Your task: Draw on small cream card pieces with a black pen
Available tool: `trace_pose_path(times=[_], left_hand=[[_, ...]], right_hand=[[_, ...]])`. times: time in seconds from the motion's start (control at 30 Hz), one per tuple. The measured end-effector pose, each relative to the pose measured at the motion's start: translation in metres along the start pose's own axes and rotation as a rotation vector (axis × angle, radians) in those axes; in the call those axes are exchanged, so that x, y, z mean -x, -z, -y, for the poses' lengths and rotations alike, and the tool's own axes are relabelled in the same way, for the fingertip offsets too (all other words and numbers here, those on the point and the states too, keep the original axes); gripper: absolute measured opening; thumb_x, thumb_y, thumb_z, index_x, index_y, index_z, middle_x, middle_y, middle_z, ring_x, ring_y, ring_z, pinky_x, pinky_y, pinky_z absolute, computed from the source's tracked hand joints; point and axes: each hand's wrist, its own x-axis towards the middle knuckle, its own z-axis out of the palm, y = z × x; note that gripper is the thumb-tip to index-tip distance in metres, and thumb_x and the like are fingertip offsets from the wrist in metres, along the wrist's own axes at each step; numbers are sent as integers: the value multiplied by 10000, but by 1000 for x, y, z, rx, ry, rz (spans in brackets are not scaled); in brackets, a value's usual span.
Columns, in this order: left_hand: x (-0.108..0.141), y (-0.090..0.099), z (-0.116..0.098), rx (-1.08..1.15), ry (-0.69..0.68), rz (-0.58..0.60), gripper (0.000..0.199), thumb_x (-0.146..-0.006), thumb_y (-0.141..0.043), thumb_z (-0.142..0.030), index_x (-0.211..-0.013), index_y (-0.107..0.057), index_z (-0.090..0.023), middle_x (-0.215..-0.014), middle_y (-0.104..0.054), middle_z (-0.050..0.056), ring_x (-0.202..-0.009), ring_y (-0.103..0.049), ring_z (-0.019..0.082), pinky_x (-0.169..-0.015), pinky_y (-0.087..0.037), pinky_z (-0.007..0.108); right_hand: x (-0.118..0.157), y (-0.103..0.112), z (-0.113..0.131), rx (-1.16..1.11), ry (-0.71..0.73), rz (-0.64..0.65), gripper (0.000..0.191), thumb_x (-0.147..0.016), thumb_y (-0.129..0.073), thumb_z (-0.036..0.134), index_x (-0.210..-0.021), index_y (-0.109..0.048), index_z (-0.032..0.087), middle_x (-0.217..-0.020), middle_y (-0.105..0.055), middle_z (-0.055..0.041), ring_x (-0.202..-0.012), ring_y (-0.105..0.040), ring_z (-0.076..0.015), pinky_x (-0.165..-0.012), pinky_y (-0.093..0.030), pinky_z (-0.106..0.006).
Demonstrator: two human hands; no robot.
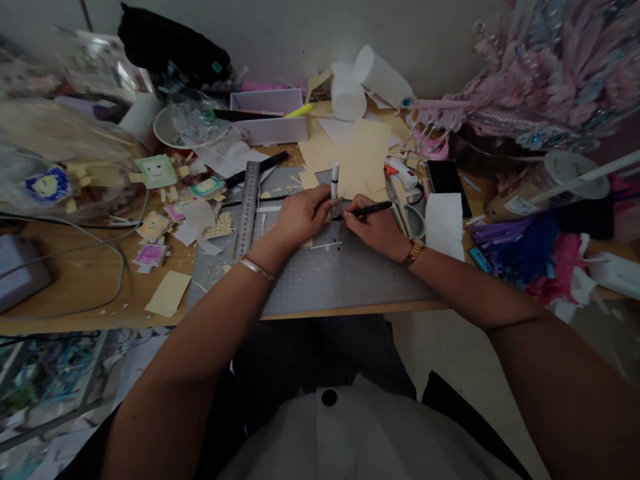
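Observation:
Above the grey cutting mat point(300, 293), my left hand point(303, 213) is closed around a white marker point(335, 181) with a dark band, held upright between thumb and fingers. Close beside it on the right, my right hand point(367, 227) grips a black pen point(374, 208), which lies nearly level with its tip toward the left hand. Whatever small piece may sit between the fingertips is too dim to make out. Left of the left hand lies a steel ruler point(247, 213). Scissors point(414, 220) rest just beyond the right hand.
Beige card sheets point(355, 153) and white rolls point(349, 93) lie at the back. A glue gun point(401, 173), dark phone point(447, 183) and lidded cup point(545, 187) stand right. Small drawn paper figures point(156, 171), a lilac box point(273, 127) and a loose cable point(123, 267) are left.

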Motion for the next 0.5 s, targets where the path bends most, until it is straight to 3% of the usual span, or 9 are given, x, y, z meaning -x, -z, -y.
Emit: trace_pose_path(times=[0.27,0.4,0.5], left_hand=[[0,1,0,4,21,15,243,-1008,-460,-372,-918,-613,-206,-834,-686,72,-788,-636,225,-711,-440,334],[0,1,0,-5,34,20,273,-1013,-453,-389,-958,-639,-197,-859,-698,79,-817,-653,236,-745,-453,340],[2,1,2,-5,34,16,325,-1020,-444,-444,-999,-662,-205,-826,-700,68,-777,-648,228,-724,-450,331]], right_hand=[[-1,2,1,-13,-56,-55,151,-874,-570,239,-753,-479,234,-680,-569,17,-660,-523,-161,-665,-423,-303],[-14,16,-5,-58,-103,-128,180,-892,-605,262,-746,-503,228,-632,-563,16,-630,-545,-160,-629,-452,-302],[-32,28,-13,-169,-152,-124,183,-939,-630,366,-850,-574,216,-682,-595,4,-613,-553,-147,-575,-461,-283]])
